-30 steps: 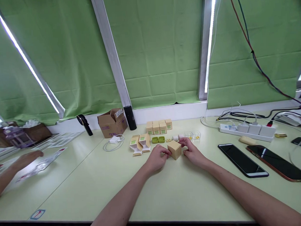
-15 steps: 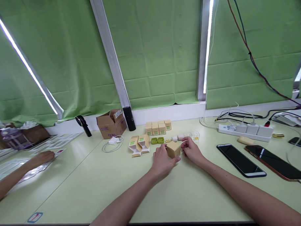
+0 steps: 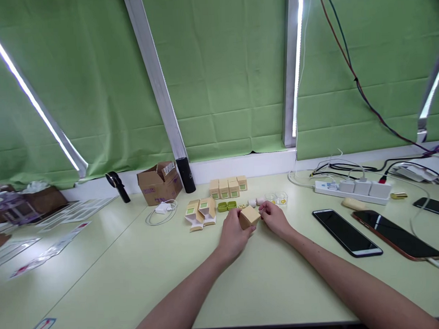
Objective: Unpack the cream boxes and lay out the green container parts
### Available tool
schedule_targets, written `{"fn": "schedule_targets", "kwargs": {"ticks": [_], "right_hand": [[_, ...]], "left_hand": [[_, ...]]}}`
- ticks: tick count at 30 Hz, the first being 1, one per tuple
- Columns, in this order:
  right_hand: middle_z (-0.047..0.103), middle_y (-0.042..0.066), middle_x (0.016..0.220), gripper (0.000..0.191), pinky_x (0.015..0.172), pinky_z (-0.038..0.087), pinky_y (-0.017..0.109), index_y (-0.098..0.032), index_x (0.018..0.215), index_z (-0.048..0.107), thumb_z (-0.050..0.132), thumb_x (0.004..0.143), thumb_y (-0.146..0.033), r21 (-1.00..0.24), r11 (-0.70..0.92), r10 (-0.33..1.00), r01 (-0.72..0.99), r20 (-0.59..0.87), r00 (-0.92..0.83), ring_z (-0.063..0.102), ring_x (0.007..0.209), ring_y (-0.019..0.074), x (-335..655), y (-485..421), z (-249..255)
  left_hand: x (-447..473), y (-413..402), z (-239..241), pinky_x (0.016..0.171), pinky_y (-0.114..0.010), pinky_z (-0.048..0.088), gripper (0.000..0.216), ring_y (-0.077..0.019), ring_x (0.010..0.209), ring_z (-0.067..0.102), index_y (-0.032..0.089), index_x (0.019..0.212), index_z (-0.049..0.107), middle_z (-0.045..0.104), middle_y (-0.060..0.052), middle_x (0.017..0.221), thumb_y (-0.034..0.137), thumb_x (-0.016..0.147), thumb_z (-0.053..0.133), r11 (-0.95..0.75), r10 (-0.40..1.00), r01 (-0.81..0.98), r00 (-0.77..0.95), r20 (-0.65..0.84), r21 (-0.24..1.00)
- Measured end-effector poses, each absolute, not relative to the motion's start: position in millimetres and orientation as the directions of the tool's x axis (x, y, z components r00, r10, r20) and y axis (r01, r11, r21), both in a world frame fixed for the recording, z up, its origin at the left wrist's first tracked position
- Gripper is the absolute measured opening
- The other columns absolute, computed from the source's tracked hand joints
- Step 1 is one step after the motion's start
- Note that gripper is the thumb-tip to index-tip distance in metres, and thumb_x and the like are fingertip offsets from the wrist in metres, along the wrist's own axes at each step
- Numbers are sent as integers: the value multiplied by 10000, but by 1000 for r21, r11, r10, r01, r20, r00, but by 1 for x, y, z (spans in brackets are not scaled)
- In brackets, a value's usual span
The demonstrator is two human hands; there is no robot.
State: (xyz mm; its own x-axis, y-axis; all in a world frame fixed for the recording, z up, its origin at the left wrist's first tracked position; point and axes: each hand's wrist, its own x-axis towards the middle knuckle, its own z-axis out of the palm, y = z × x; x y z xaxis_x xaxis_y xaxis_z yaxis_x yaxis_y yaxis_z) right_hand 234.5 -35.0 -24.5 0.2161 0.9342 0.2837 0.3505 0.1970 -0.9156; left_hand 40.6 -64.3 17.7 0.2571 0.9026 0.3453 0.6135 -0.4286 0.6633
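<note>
A small tan cardboard box sits between my hands near the middle of the pale green table. My left hand grips its left side, fingers curled round it. My right hand touches its right side with fingers pinched together. Just behind lie two unfolded tan boxes, two green lids, small white pieces and clear cups. A row of several closed tan boxes stands further back.
An open brown carton, a black cylinder and a white charger with cable stand at the back left. Two phones and a power strip with cables lie on the right. Papers cover the far left.
My left hand has closed further round the tan box and the box has tilted a little. The other person's arm at the far left has drawn out of view.
</note>
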Motion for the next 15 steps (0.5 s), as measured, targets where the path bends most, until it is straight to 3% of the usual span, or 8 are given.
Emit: {"fn": "schedule_targets", "kwargs": {"ticks": [2,5,7,11,15], "right_hand": [[600,-15,694,174,578,421,293,-223,866,580,546,793,-378,-931,201,939,305,272,210,539,622,175,235,-37,-22],[627,11,809,290,525,450,286,-219,944,575,538,840,-487,-946,219,947,237,265,181,563,650,172,236,-46,-12],[628,31,889,342,571,502,304,-216,1000,570,550,866,-529,-937,284,935,205,318,158,590,734,185,236,-56,0],[645,78,1059,313,803,556,395,-230,1163,523,568,949,-455,-772,512,803,377,586,108,623,968,228,233,-82,26],[600,133,1202,379,907,553,491,-227,1303,447,572,955,-310,-511,655,635,556,772,-38,607,1052,268,222,-102,36]], "left_hand": [[35,-62,17,936,-421,504,475,-290,1118,637,193,1185,546,658,-121,1207,300,794,793,-554,822,608,296,486,568],[26,-58,22,961,-479,501,482,-306,1155,622,205,1215,539,650,-121,1224,175,793,770,-737,593,611,380,710,289],[20,-56,26,955,-487,506,489,-313,1163,621,205,1239,536,652,-130,1223,124,802,741,-787,436,605,413,800,117],[15,-56,34,909,-454,519,448,-291,1088,640,202,1240,547,666,-125,1164,116,832,712,-772,243,632,388,889,-65],[16,-59,37,888,-422,515,418,-267,1042,645,200,1228,561,674,-116,1114,108,849,710,-736,97,648,387,917,-196]]}}
